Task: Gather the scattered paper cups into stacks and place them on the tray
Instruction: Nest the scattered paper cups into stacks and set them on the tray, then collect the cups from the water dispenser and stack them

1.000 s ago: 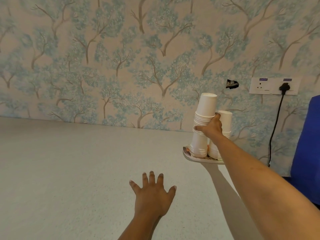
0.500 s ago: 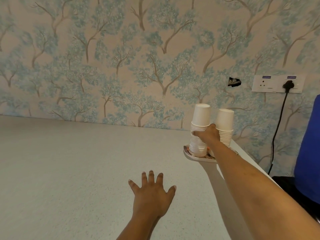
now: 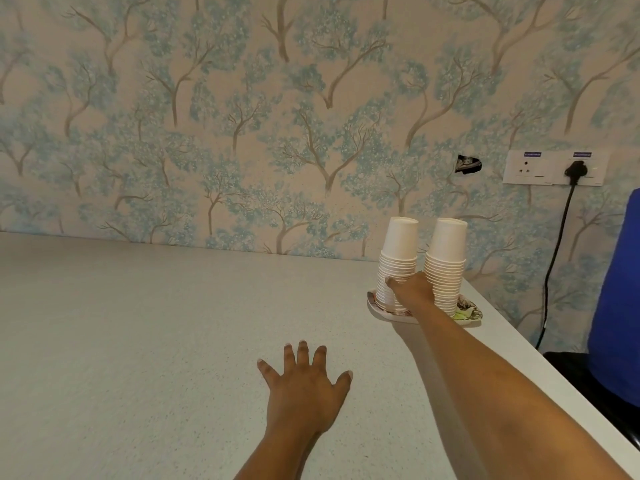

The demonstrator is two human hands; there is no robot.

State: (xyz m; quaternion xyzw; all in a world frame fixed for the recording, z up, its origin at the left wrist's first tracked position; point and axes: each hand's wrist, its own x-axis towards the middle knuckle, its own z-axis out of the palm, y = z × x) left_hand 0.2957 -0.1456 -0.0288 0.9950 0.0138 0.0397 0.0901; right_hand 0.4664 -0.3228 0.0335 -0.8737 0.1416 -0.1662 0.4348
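left hand [image 3: 304, 389]: lies palm down on the table, fingers straight and spread wide, holding nothing.
right hand [image 3: 414, 289]: arm stretched out to the tray; the hand sits low between the two stacks, fingers curled round the lower part of the left stack, with one fingertip [image 3: 389, 281] showing on its front.
left stack of white paper cups [image 3: 398, 258]: cups nested upside down, upright, base on the tray's left part; gripped low by the right hand.
right stack of white paper cups [image 3: 446, 261]: also upside down and upright, on the tray just beside the left stack, about the same height; whether the right hand touches it cannot be told.
small shallow patterned tray [image 3: 469, 313]: on the table near its far right edge, close to the wall; green print shows on the bare right end.
pale speckled table [image 3: 138, 341]: runs back to the wall.
wallpaper with blue trees [image 3: 242, 133]: covers the wall; a small dark torn hole [image 3: 467, 164] lies right of centre.
white socket panel [image 3: 533, 168]: on the wall right of the hole, with a black plug [image 3: 576, 168] in it and its black cable [image 3: 557, 254] hanging down.
blue object [image 3: 620, 289]: at the right edge of view, beyond the table; what it is cannot be told.
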